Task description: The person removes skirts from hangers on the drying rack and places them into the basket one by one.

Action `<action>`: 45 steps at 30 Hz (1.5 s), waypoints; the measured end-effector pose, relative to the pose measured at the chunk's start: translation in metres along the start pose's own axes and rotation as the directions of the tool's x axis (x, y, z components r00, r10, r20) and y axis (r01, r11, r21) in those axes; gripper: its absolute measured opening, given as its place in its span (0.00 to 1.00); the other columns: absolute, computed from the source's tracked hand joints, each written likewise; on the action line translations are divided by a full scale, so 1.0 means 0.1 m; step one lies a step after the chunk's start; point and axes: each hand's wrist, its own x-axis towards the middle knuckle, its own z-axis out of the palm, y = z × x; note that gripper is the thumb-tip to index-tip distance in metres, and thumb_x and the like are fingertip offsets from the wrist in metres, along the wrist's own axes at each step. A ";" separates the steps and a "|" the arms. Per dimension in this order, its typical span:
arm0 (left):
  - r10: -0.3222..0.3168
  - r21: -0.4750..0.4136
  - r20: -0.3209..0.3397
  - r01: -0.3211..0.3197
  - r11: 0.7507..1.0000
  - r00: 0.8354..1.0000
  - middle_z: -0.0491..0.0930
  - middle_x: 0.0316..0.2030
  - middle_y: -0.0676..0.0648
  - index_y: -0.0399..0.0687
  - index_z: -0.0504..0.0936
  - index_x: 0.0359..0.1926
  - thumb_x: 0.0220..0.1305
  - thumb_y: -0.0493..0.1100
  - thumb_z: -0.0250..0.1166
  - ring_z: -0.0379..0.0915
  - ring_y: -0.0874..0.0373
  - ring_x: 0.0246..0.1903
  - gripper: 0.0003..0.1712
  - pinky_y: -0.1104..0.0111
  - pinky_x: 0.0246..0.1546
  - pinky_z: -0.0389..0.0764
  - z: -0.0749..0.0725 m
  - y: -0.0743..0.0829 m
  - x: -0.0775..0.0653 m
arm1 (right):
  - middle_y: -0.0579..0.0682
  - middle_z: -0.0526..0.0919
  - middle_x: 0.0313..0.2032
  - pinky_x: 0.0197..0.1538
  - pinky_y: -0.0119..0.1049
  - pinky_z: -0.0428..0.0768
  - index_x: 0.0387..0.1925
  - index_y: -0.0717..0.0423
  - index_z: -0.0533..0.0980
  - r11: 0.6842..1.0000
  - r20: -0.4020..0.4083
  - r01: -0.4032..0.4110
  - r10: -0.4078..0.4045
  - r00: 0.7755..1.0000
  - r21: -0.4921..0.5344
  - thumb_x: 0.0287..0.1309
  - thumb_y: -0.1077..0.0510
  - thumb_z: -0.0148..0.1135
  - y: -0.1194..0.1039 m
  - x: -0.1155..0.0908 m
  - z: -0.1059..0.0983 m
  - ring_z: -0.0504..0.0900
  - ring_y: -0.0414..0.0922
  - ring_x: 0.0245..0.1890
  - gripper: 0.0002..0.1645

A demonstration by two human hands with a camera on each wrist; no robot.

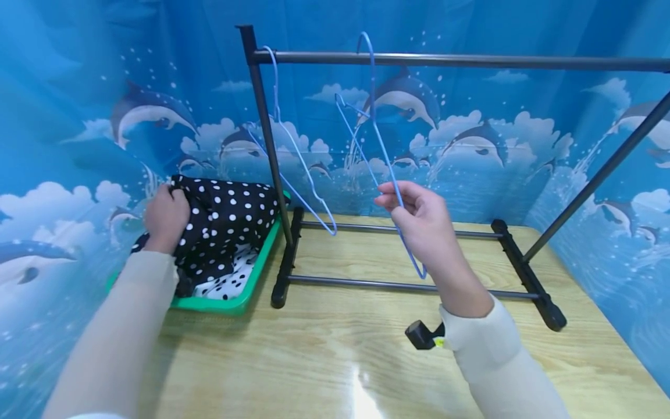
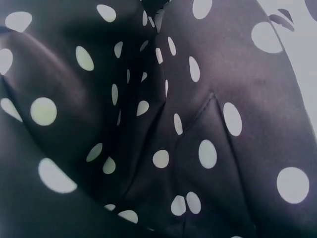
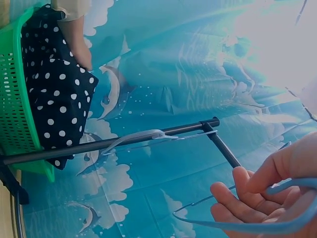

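At the left, my left hand (image 1: 166,218) grips a black cloth with white polka dots (image 1: 235,203), lifting part of it above a green basket (image 1: 256,276). Dotted folds of this cloth (image 2: 208,64) fill the left wrist view, where the hand itself is out of sight. My right hand (image 1: 426,221) pinches one side of a blue wire hanger (image 1: 384,151) between thumb and fingers. That hanger's hook sits over the rail of a black rack (image 1: 471,61). In the right wrist view the hanger (image 3: 237,227) runs past the curled fingers.
Another blue hanger (image 1: 276,87) hangs at the rail's left end, near the upright beside the basket. White cloth with black dots (image 1: 230,285) lies in the basket. The rack's feet (image 1: 549,311) stand on a wooden table (image 1: 293,361). A blue dolphin-print curtain (image 1: 324,29) surrounds the table.
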 end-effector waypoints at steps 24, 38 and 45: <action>0.178 0.217 0.287 -0.245 0.945 0.941 0.23 0.74 0.34 0.41 0.41 0.76 0.68 0.69 0.44 0.27 0.24 0.69 0.50 0.31 0.62 0.43 0.05 0.39 -0.19 | 0.55 0.82 0.44 0.54 0.36 0.76 0.54 0.60 0.75 1.000 0.060 -0.018 0.017 0.998 0.013 0.64 0.72 0.44 -0.03 0.11 0.15 0.79 0.44 0.52 0.21; 0.198 0.298 0.324 -0.299 0.907 0.925 0.27 0.74 0.34 0.56 0.34 0.77 0.72 0.68 0.24 0.12 0.31 0.69 0.40 0.32 0.61 0.24 0.49 0.32 -0.18 | 0.53 0.83 0.44 0.43 0.34 0.71 0.53 0.59 0.76 1.000 0.057 -0.025 0.026 0.998 -0.011 0.62 0.71 0.45 -0.03 0.18 0.20 0.79 0.44 0.50 0.21; 0.182 0.330 0.344 -0.300 0.895 0.921 0.32 0.75 0.34 0.57 0.39 0.77 0.69 0.72 0.21 0.15 0.30 0.70 0.44 0.32 0.61 0.24 0.66 0.25 -0.19 | 0.52 0.82 0.44 0.41 0.32 0.71 0.53 0.59 0.76 0.999 0.060 -0.040 0.041 0.997 -0.014 0.63 0.71 0.45 -0.01 0.21 0.23 0.78 0.43 0.48 0.21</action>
